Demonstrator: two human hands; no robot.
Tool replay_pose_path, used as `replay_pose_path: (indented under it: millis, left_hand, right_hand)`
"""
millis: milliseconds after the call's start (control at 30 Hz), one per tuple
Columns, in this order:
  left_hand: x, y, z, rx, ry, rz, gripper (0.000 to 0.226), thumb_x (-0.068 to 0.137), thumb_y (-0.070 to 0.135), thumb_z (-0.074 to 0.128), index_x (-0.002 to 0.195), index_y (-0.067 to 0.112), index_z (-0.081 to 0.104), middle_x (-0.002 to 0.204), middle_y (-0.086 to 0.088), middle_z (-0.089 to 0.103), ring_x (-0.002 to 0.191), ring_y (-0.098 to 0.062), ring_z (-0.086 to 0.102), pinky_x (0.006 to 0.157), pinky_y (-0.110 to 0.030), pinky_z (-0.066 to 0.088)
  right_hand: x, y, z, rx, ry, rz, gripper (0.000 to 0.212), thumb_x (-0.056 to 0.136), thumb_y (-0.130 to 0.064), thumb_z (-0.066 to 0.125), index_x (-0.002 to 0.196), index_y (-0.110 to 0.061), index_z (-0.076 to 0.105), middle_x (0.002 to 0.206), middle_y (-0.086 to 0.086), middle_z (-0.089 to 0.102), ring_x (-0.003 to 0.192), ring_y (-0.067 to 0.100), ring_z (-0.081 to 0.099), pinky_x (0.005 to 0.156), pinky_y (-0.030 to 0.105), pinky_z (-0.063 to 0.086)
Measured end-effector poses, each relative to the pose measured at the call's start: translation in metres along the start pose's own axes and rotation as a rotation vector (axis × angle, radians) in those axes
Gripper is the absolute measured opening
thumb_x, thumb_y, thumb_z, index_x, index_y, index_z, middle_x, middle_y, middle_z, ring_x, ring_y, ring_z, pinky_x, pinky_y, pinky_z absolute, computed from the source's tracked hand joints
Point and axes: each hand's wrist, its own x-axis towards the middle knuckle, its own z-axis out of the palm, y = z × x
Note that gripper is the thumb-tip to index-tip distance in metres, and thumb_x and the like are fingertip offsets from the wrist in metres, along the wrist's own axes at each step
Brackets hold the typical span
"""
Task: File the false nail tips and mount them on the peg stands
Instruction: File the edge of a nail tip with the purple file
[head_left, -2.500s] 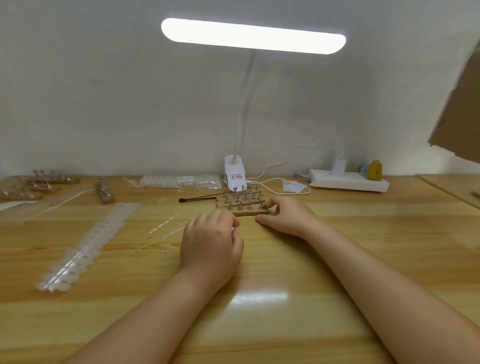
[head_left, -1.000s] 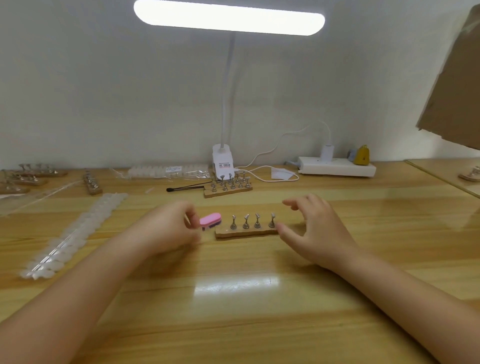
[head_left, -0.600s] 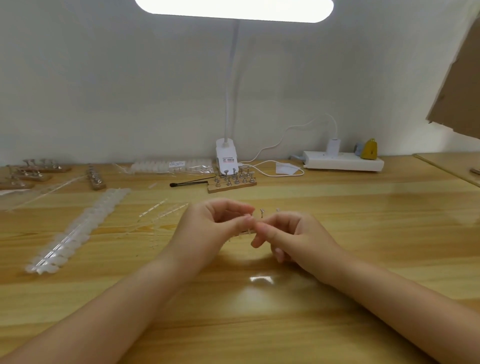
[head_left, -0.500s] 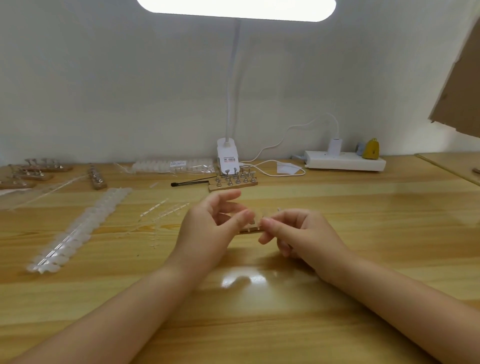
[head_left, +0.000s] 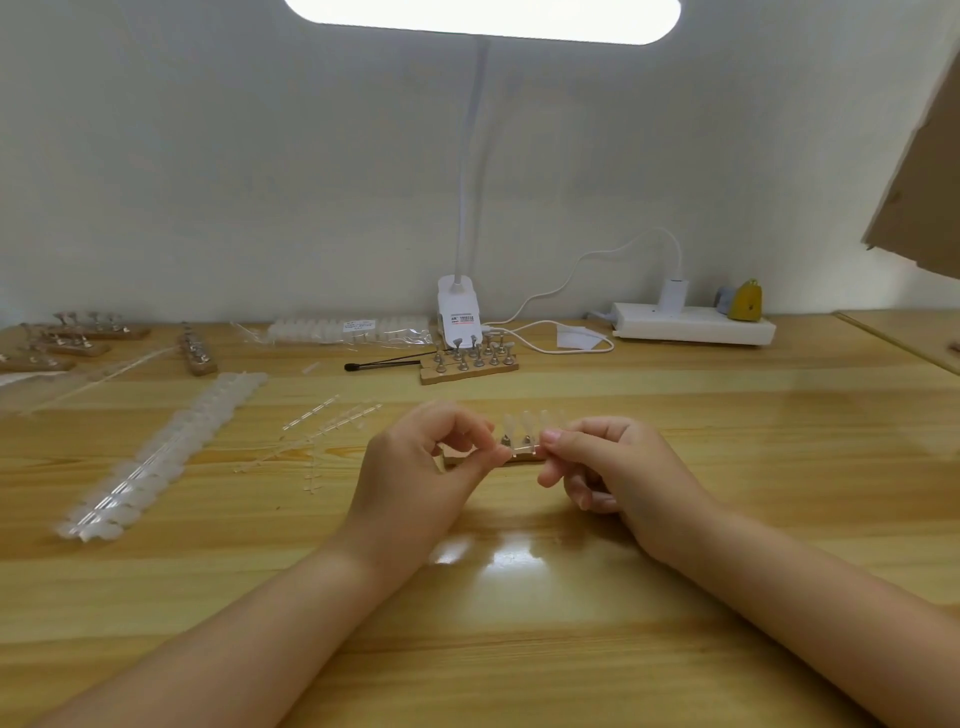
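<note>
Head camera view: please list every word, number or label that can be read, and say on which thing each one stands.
None can be read.
Sticker on the lamp base: red band and dark lines, too blurred.
Label on the bag of nail tips: small print, too blurred.
White tag by the power strip: no readable text.

clear nail tips (head_left: 530, 423); white lamp (head_left: 457, 312); tan table (head_left: 519, 649)

Two hands (head_left: 415, 467), one lamp (head_left: 457, 312) (several peg stands (head_left: 467, 361), uncounted).

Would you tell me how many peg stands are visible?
6 stands: three far left, one beside them, one by the lamp base, one behind the nail tips; others may be hidden.
</note>
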Motion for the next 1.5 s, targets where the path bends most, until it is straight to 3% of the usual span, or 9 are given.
replay_pose_path:
  millis: [267, 467, 667, 800, 967, 1100, 1233, 1333, 1500]
  left_hand:
    - [0.007, -0.002, -0.005, -0.330, 0.132, -0.268, 0.013, 0.084, 0.018, 0.071, 0.085, 0.014, 0.059, 0.081, 0.001, 0.074, 0.082, -0.014, 0.071, 0.076, -0.028, 0.054]
    - [0.002, -0.001, -0.001, -0.220, 0.053, -0.216, 0.012, 0.082, 0.019, 0.073, 0.082, 0.019, 0.062, 0.083, 0.006, 0.071, 0.076, -0.008, 0.068, 0.068, -0.022, 0.054]
    - [0.000, -0.001, 0.001, -0.130, -0.035, -0.170, 0.014, 0.079, 0.010, 0.076, 0.082, 0.021, 0.068, 0.077, 0.004, 0.070, 0.069, -0.009, 0.067, 0.056, -0.028, 0.057]
    - [-0.004, 0.002, 0.003, -0.023, -0.072, -0.034, 0.028, 0.083, 0.015, 0.073, 0.100, 0.037, 0.070, 0.077, 0.006, 0.073, 0.069, -0.013, 0.068, 0.078, -0.036, 0.058]
    - [-0.004, 0.002, 0.007, 0.144, -0.143, 0.222, 0.035, 0.086, 0.014, 0.069, 0.118, 0.027, 0.065, 0.075, 0.017, 0.070, 0.065, 0.001, 0.061, 0.094, -0.031, 0.047]
    - [0.000, 0.002, 0.004, 0.133, -0.134, 0.209, 0.042, 0.084, 0.016, 0.072, 0.124, 0.017, 0.059, 0.085, 0.012, 0.074, 0.084, -0.004, 0.068, 0.086, -0.034, 0.052]
    - [0.008, 0.000, -0.003, 0.170, -0.177, 0.179, 0.048, 0.080, 0.026, 0.075, 0.124, 0.018, 0.057, 0.084, 0.019, 0.070, 0.083, 0.003, 0.065, 0.081, -0.015, 0.048]
    - [0.024, -0.012, -0.018, 0.518, -0.133, 0.229, 0.054, 0.079, 0.040, 0.073, 0.128, 0.025, 0.054, 0.100, 0.018, 0.067, 0.100, -0.012, 0.059, 0.091, -0.032, 0.040]
    - [0.032, -0.036, -0.033, 0.924, -0.303, -0.085, 0.044, 0.092, 0.060, 0.038, 0.129, 0.041, 0.054, 0.140, 0.011, 0.048, 0.124, -0.021, 0.038, 0.101, -0.036, 0.026]
  right_hand:
    - [0.000, 0.001, 0.000, -0.125, 0.030, -0.024, 0.017, 0.086, -0.016, 0.067, 0.072, -0.006, 0.067, 0.058, 0.004, 0.060, 0.042, 0.008, 0.042, 0.041, 0.014, 0.034]
    - [0.000, 0.004, 0.004, -0.590, -0.015, -0.103, 0.018, 0.081, -0.029, 0.073, 0.073, -0.014, 0.067, 0.053, -0.010, 0.049, 0.044, -0.001, 0.041, 0.046, 0.016, 0.034]
    - [-0.004, 0.007, 0.011, -0.906, 0.084, -0.261, 0.030, 0.078, -0.055, 0.064, 0.087, -0.028, 0.074, 0.071, -0.001, 0.058, 0.065, 0.004, 0.050, 0.057, 0.019, 0.038]
    - [-0.010, 0.009, 0.015, -0.723, 0.174, -0.375, 0.033, 0.082, -0.052, 0.064, 0.107, -0.031, 0.066, 0.078, -0.006, 0.060, 0.066, 0.002, 0.054, 0.059, 0.013, 0.040]
    - [-0.010, 0.009, 0.017, -0.389, 0.116, -0.274, 0.009, 0.086, -0.029, 0.070, 0.092, -0.024, 0.073, 0.076, -0.005, 0.069, 0.047, 0.006, 0.059, 0.048, 0.019, 0.043]
    - [-0.007, 0.006, 0.013, -0.188, 0.059, -0.144, 0.014, 0.080, -0.030, 0.074, 0.080, -0.016, 0.074, 0.066, 0.004, 0.068, 0.046, 0.016, 0.052, 0.042, 0.024, 0.040]
    - [-0.008, 0.005, 0.014, -0.127, 0.002, -0.150, 0.018, 0.076, -0.030, 0.076, 0.084, -0.014, 0.073, 0.062, 0.001, 0.063, 0.043, 0.010, 0.051, 0.039, 0.021, 0.040]
    - [-0.005, 0.006, 0.013, 0.021, 0.035, -0.092, 0.007, 0.080, -0.015, 0.074, 0.081, -0.009, 0.070, 0.064, 0.002, 0.060, 0.046, 0.011, 0.051, 0.037, 0.021, 0.037]
    - [-0.002, 0.005, 0.012, 0.235, -0.073, 0.012, 0.006, 0.071, -0.014, 0.074, 0.076, -0.011, 0.075, 0.059, 0.004, 0.057, 0.042, 0.009, 0.046, 0.034, 0.018, 0.034]
